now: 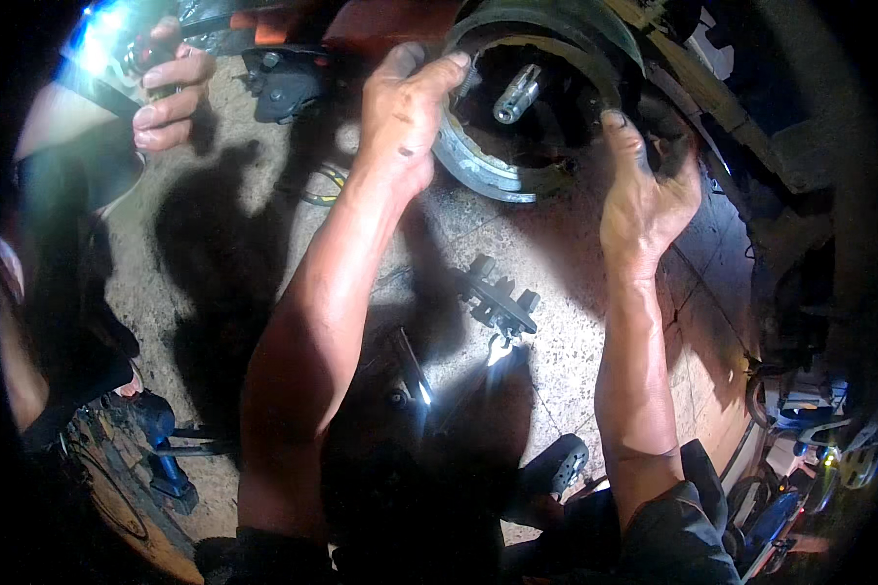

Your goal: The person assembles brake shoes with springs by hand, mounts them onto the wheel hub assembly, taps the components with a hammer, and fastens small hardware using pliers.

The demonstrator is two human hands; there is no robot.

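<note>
Bluish-white light (95,44) flares upper left; hard shadows (224,224) on floor (568,366); black fisheye rim.

- Your left hand (405,112) sits on the left side of the grip, set higher than the other; one digit angles inward, and a dark mark (407,151) shows on the skin.
- Your right hand (649,200) flanks the grip's right side: thumb (622,141) raised on the inner edge, fingers bent outward in shadow. How firmly either hand closes: cannot tell.
- Your left forearm (317,312), bare, slants up and inward from below the grip.
- Your right forearm (637,380), also bare, rises nearly upright beneath its hand.
</note>
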